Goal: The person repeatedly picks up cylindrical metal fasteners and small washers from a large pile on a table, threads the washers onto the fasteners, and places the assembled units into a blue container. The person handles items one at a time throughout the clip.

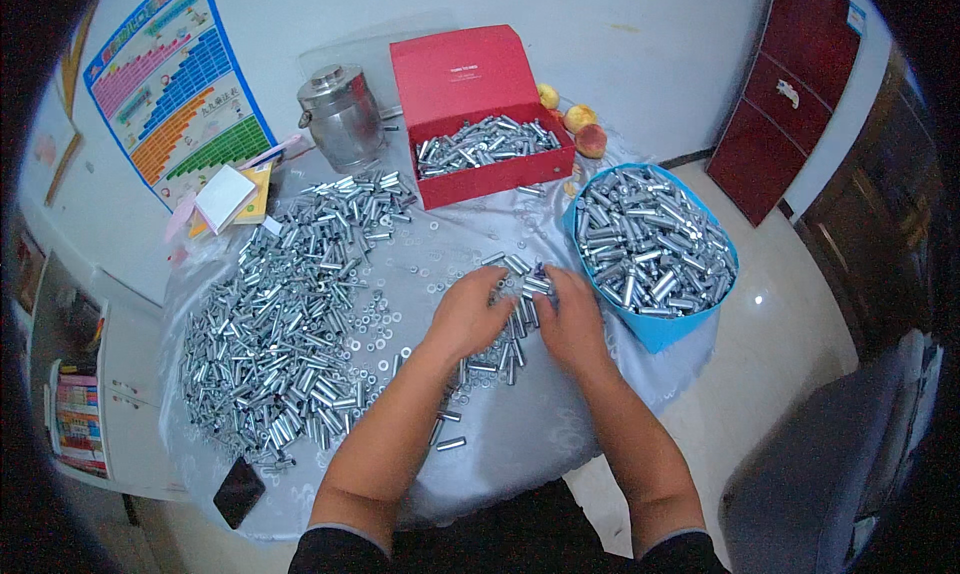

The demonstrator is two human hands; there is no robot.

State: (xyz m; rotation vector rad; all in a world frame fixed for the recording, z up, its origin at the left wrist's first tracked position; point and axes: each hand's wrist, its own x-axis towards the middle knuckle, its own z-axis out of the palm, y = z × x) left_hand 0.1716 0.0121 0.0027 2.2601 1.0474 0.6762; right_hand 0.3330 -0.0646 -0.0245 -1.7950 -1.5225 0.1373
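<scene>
Left of the blue tub [655,332], your left hand [470,314] rests curled over a small pile of metal sleeves [505,344]; its hold cannot be determined. Your right hand [572,319], nearer the tub, pinches one sleeve [535,286].

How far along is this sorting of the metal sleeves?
Done: blue basket and red box hold sleeves. In hand: both the left hand and right hand work a small cluster. Left: a large loose pile with washers.

White wall [640,44] with a colourful chart [180,89] — dark red cabinet [790,94] at right, pale glossy floor [790,304].
</scene>
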